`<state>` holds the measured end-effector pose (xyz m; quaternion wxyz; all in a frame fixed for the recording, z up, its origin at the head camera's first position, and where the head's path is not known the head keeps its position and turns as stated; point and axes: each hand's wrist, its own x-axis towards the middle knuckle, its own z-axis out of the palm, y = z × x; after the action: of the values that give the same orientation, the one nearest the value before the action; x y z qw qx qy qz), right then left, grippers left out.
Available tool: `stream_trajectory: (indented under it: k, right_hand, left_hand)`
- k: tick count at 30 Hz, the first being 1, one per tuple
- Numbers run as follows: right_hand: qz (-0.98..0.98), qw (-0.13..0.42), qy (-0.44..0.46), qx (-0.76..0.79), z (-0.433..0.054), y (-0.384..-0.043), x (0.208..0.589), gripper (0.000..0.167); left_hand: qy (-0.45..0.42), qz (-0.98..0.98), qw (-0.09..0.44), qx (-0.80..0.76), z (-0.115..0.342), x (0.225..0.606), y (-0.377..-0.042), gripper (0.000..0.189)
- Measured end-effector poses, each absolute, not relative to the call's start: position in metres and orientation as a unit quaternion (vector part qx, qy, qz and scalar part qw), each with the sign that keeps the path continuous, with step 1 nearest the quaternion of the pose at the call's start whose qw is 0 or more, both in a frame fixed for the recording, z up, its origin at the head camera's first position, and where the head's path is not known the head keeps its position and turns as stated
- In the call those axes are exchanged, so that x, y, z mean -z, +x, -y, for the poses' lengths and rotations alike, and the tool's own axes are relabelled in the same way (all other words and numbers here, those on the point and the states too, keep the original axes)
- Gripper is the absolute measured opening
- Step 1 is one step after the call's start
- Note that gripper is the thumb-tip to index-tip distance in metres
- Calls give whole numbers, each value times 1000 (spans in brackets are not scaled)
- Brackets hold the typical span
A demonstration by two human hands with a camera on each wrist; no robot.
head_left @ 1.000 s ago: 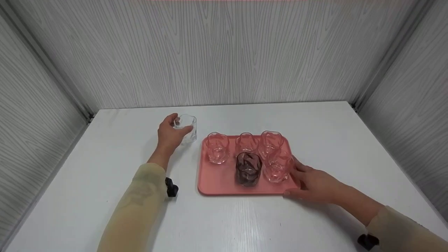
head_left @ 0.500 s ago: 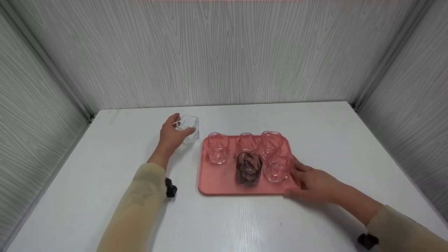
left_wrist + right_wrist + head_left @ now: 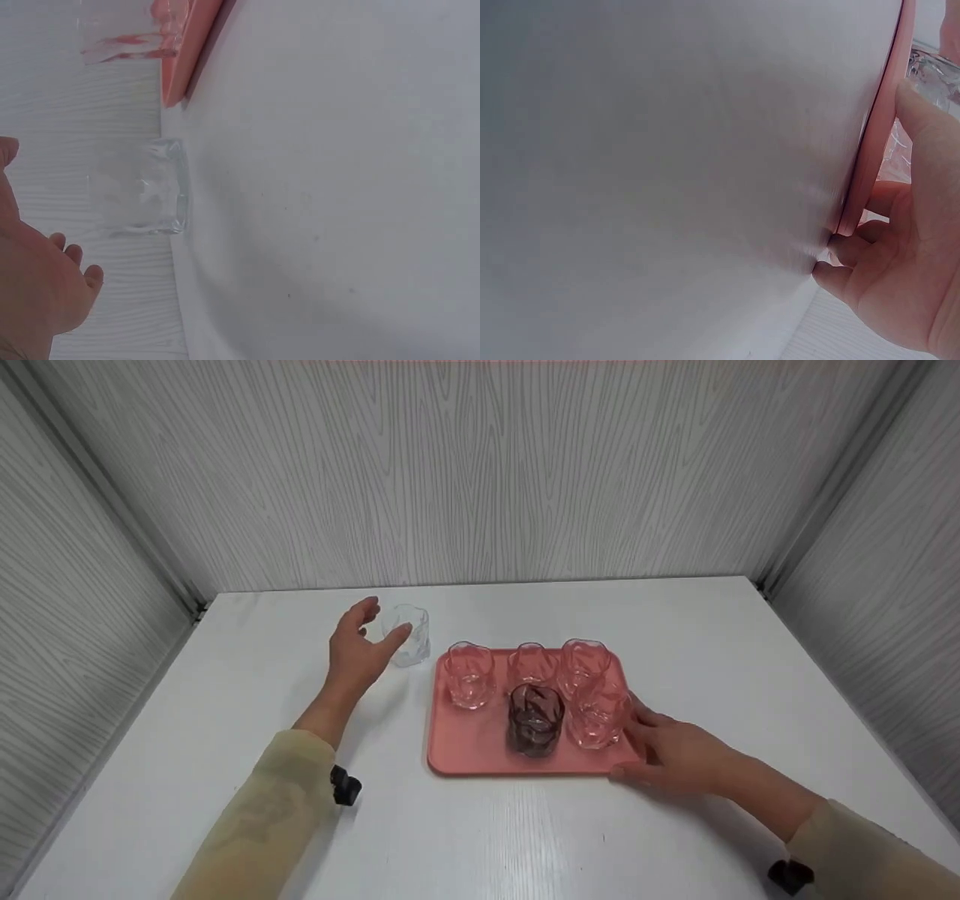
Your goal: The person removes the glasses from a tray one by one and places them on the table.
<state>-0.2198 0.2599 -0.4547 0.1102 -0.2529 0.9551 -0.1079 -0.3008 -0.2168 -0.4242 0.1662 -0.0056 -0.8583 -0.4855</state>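
A clear drinking glass point(image 3: 417, 648) stands upright on the white table, just off the tray's back left corner. Beside it my left hand point(image 3: 355, 649) is spread, its thumb overlapping the glass in the head view; the left wrist view shows a gap between the fingers and the glass point(image 3: 142, 187). On the pink tray point(image 3: 469, 754) stand several pink-looking see-through glasses and one dark glass point(image 3: 535, 727). My right hand point(image 3: 686, 755) holds the tray's front right corner, thumb at the front edge and fingers along the right side, partly hidden behind a glass point(image 3: 598, 721).
Pale wood-grain panels point(image 3: 480, 472) enclose the white table point(image 3: 480, 840) at the back and both sides. The tray's glasses crowd its back and right; bare tray surface shows at the front left.
My left hand carried the clear glass slightly right toward the tray, then let go and drew back to the left. The right hand and the tray have hardly moved.
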Motion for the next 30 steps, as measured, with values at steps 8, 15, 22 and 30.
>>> stream_trajectory:
  k: [8, 15, 22, 30]
  right_hand:
    - [-955, 109, -253, 108, -261, -220, 456, 106]
    - [-955, 112, -252, 112, -260, -220, 453, 105]
    - [-955, 113, -251, 107, -261, -220, 453, 106]
    - [-952, 107, -260, 122, -262, -218, 451, 105]
  left_hand:
    - [-50, 853, 158, 495, 188, 415, -278, 72]
    - [-93, 852, 126, 499, 164, 418, -270, 77]
    - [-100, 856, 92, 499, 148, 432, -271, 84]
    - [-88, 871, 90, 474, 137, 447, -275, 88]
